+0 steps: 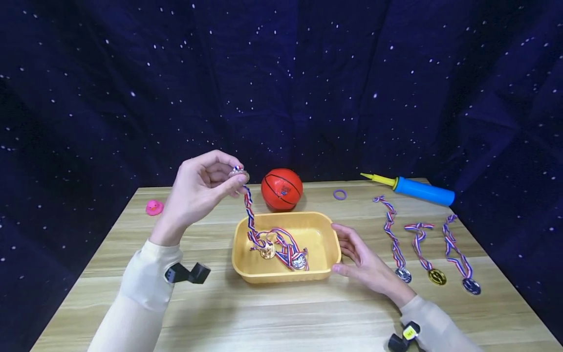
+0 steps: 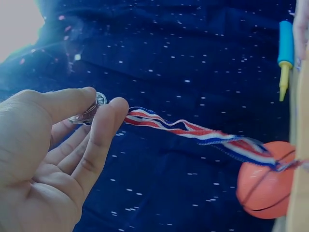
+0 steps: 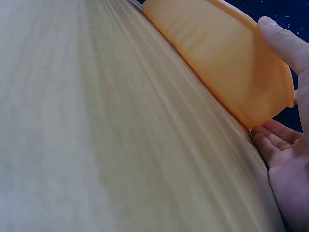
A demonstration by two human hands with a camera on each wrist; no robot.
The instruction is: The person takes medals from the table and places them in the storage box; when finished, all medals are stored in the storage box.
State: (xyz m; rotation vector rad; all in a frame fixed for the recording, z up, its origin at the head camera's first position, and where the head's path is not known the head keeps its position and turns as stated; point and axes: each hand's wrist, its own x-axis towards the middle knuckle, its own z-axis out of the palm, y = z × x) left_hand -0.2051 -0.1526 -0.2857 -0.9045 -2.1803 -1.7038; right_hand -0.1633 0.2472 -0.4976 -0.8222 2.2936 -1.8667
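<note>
My left hand (image 1: 198, 188) pinches a silvery medal (image 1: 239, 174) between thumb and fingers, above the left part of the yellow bin (image 1: 286, 277). Its red, white and blue ribbon (image 1: 249, 210) hangs down into the bin; in the left wrist view the ribbon (image 2: 193, 131) runs off from the fingertips. Inside the bin lie a gold medal (image 1: 268, 251) and a silver medal (image 1: 299, 261) with tangled ribbons. At the bin's right end rests my right hand (image 1: 365, 261), thumb and fingers spread along the wall, as the right wrist view also shows on the bin (image 3: 227, 63).
Behind the bin sits a red ball (image 1: 282, 189), with a purple ring (image 1: 339, 194) to its right. A blue pump (image 1: 424, 191) lies at the back right. Three ribboned medals, one gold (image 1: 437, 277), lie at the right. A pink duck (image 1: 154, 208) stands at the left.
</note>
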